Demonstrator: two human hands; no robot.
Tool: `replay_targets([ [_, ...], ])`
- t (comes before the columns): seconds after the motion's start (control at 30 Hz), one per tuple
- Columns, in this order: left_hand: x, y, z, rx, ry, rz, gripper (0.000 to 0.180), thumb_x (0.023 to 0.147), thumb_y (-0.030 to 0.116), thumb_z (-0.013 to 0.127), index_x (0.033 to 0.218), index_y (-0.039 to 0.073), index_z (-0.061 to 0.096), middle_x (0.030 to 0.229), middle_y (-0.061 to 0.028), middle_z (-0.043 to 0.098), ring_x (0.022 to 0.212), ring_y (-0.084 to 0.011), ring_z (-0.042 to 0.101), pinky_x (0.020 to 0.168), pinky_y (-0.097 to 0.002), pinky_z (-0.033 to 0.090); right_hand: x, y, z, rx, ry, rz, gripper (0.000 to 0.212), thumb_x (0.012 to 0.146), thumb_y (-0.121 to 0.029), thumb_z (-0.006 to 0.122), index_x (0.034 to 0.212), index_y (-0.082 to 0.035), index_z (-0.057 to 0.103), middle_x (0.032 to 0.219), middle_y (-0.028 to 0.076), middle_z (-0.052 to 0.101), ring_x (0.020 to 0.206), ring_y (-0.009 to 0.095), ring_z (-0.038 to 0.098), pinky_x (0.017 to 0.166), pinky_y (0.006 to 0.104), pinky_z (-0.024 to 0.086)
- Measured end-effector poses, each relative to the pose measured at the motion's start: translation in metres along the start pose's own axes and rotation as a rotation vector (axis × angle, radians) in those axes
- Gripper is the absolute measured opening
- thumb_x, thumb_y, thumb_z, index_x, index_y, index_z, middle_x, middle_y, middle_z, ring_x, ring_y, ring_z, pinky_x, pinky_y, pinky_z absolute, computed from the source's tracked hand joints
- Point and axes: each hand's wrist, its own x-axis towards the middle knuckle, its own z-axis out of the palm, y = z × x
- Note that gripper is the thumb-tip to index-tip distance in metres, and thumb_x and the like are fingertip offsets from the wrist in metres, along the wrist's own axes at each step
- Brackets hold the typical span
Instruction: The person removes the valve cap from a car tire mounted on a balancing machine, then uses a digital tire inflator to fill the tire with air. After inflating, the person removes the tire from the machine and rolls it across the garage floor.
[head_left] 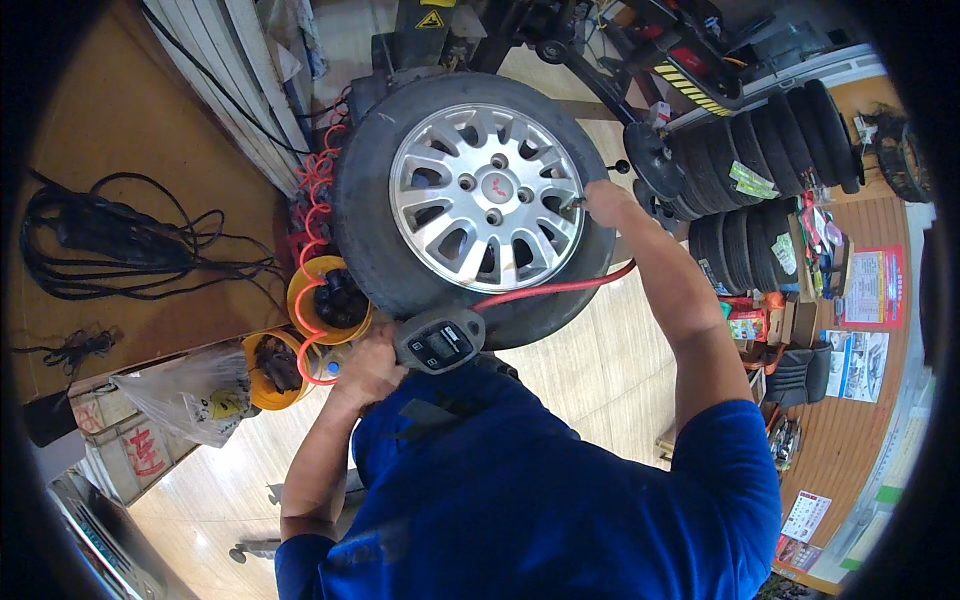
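Observation:
A car wheel (350, 200) with a black tyre and a silver multi-spoke alloy rim (470, 245) lies in front of me, its outer face toward me. My left hand (372, 365) is closed around a grey tyre inflator gauge (440, 341) with a dark screen, close to the tyre's near edge. From the gauge a red rubber hose (550, 288) crosses the tyre and passes behind my right forearm. At the rim's right edge, my right hand (608, 205) is closed on a small metal hose end (579, 203); my fingers partly hide it.
A coiled red air line (318, 210) hangs left of the wheel, beside yellow buckets (300, 300) of dark parts. Machine arms (590, 75) stand behind it. Stacked tyres (735, 150) line the right. Black cable (120, 240) lies on the brown surface at left.

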Motion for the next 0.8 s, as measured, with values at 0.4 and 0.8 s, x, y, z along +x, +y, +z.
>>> replay_targets([
  [0.4, 0.020, -0.019, 0.006, -0.061, -0.012, -0.077, 0.057, 0.081, 0.015, 0.070, 0.133, -0.003, 0.055, 0.128, -0.0317, 0.062, 0.124, -0.0476, 0.058, 0.108, -0.0505, 0.047, 0.013, -0.040, -0.021, -0.208, -0.109, -0.024, 0.028, 0.093, -0.015, 0.064, 0.115, -0.005, 0.078, 0.120, 0.019, 0.075, 0.112, 0.034, 0.073, 0.090, 0.0458, 0.060],
  [0.8, 0.081, 0.015, -0.018, -0.196, 0.106, -0.174, 0.040, 0.079, 0.019, 0.073, 0.113, -0.002, 0.069, 0.108, -0.0306, 0.071, 0.109, -0.0467, 0.066, 0.096, -0.0502, 0.054, 0.003, -0.053, -0.021, -0.146, -0.147, 0.031, 0.032, 0.095, -0.014, 0.060, 0.121, -0.006, 0.076, 0.130, 0.015, 0.073, 0.119, 0.032, 0.071, 0.094, 0.0470, 0.059],
])
